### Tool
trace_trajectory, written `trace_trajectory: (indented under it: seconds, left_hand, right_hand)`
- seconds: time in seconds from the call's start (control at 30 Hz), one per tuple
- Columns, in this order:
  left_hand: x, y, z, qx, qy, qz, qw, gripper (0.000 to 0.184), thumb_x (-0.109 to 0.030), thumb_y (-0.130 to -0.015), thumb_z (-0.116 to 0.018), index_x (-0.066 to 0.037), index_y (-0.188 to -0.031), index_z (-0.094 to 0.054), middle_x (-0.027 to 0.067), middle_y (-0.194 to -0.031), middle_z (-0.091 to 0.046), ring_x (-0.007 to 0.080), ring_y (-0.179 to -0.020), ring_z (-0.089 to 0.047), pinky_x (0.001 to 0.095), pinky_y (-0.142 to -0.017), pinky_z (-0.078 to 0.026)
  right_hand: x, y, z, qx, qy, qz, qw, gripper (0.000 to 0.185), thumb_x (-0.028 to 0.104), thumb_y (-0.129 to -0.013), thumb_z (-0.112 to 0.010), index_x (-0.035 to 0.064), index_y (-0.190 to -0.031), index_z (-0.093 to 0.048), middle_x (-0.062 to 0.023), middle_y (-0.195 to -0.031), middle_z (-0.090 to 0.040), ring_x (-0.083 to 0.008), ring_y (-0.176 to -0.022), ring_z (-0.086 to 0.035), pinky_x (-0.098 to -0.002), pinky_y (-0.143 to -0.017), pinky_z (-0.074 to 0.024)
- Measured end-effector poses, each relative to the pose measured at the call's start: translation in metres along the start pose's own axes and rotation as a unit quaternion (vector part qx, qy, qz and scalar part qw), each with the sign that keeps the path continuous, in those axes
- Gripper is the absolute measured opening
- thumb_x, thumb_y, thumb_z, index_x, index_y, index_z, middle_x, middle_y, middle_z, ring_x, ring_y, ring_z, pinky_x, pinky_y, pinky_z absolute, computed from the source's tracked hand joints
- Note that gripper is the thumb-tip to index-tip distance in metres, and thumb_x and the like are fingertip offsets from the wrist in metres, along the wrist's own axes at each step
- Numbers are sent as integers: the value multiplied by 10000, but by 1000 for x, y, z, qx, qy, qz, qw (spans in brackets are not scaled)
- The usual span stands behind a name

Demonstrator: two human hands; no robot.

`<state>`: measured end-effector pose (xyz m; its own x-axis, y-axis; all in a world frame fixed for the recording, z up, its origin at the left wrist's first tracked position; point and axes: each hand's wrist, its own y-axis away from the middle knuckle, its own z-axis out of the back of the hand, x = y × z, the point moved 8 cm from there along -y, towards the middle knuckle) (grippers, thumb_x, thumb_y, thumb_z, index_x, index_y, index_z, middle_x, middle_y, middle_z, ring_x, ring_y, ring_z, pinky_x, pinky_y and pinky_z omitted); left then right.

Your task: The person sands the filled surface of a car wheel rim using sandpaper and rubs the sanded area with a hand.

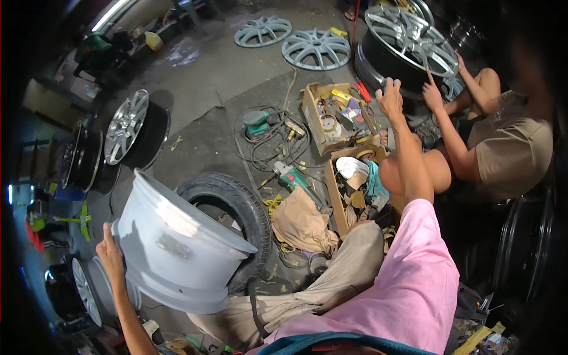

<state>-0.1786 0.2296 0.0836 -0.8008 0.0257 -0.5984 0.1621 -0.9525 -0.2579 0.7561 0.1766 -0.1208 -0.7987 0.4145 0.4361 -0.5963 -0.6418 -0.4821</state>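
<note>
A grey-white wheel rim [177, 248] leans over a black tyre [260, 219] and my lap. My left hand [110, 251] grips the rim's left edge, its fingers partly hidden behind it. My right hand [389, 97] is raised at the end of my outstretched arm, above the cardboard boxes and near a co-worker's wheel. Its fingers are bent, and whether they hold anything small is not clear. A tan cloth [302, 219] and a green-and-grey grinder [290, 176] lie between the tyre and the boxes.
At the right a co-worker [509, 148] sits with hands at a silver wheel [411, 41]. Two cardboard boxes [322, 139] hold tools and discs. A green sander [257, 122] lies among cables. More wheels [127, 127] stand at the left; grey wheel faces [316, 50] lie at the back.
</note>
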Motion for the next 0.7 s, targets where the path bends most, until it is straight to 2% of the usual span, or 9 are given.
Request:
trace_trajectory:
  seconds: [0.07, 0.13, 0.2, 0.33, 0.4, 0.43, 0.53, 0.6, 0.7]
  left_hand:
    - [1, 0, -8, 21, 25, -24, 999, 665, -466, -1089, -544, -123, -554, -349, -71, -534, -318, 52, -497, -269, 324, -472, -175]
    - [-8, 3, -8, 16, 35, -26, 999, 667, -465, -1085, -552, -116, -554, -351, -68, -535, -320, 56, -503, -275, 328, -476, -183]
    - [-11, 4, -10, 18, 45, -32, 998, 669, -465, -1081, -560, -108, -553, -353, -65, -535, -321, 60, -509, -280, 332, -480, -190]
    - [-12, 4, -9, 15, 43, -50, 998, 687, -484, -1069, -571, -86, -551, -358, -52, -528, -326, 64, -517, -285, 335, -485, -199]
    - [-8, 3, -10, 17, 34, -49, 998, 691, -489, -1067, -572, -81, -551, -360, -49, -526, -327, 65, -516, -284, 336, -486, -201]
    - [-5, 0, -9, 19, 22, -57, 998, 692, -493, -1066, -572, -83, -549, -363, -49, -523, -326, 67, -514, -286, 336, -485, -202]
    - [-4, 2, -8, 22, 15, -61, 998, 694, -496, -1065, -572, -85, -546, -367, -50, -520, -326, 67, -508, -291, 335, -482, -204]
    - [-8, 4, -10, 25, 21, -55, 998, 694, -495, -1066, -571, -85, -544, -369, -51, -520, -327, 66, -505, -296, 334, -481, -205]
    - [-9, 5, -8, 27, 27, -60, 997, 679, -478, -1078, -560, -97, -546, -376, -62, -517, -328, 51, -489, -301, 319, -470, -198]
  right_hand:
    - [35, 10, 23, -6, -30, 31, 999, 397, 171, -881, -645, 35, -1214, -477, -272, -1155, -462, -540, -972, -598, -596, -839, -508]
    - [64, 26, 43, -50, -62, 63, 995, 363, 105, -847, -644, 27, -1174, -509, -267, -1120, -467, -507, -957, -576, -575, -830, -490]
    - [96, 55, 53, -85, -93, 88, 988, 318, 80, -826, -646, 38, -1124, -542, -270, -1122, -482, -506, -919, -617, -579, -801, -514]
    - [152, 150, 30, -16, -97, 156, 983, 300, 88, -823, -658, 25, -1106, -584, -268, -1111, -504, -481, -1027, -584, -552, -890, -493]
    - [159, 186, 17, 126, -189, 86, 970, 264, 68, -811, -647, 21, -1068, -613, -250, -1025, -507, -426, -990, -549, -515, -862, -470]
    - [158, 191, 15, 160, -169, 93, 968, 263, 99, -827, -639, 30, -1081, -636, -247, -1024, -518, -429, -988, -563, -507, -867, -482]
    - [156, 157, 46, 117, -134, 146, 973, 215, 111, -853, -645, 29, -1051, -664, -255, -1074, -562, -482, -1038, -591, -540, -918, -498]
    - [152, 115, 68, 88, -123, 160, 975, 198, 128, -863, -652, 33, -1032, -690, -236, -1022, -609, -457, -992, -628, -533, -887, -520]
    - [131, 44, 79, 105, -28, 156, 982, 221, 196, -882, -661, 52, -1040, -720, -226, -1017, -688, -427, -975, -680, -533, -877, -547]
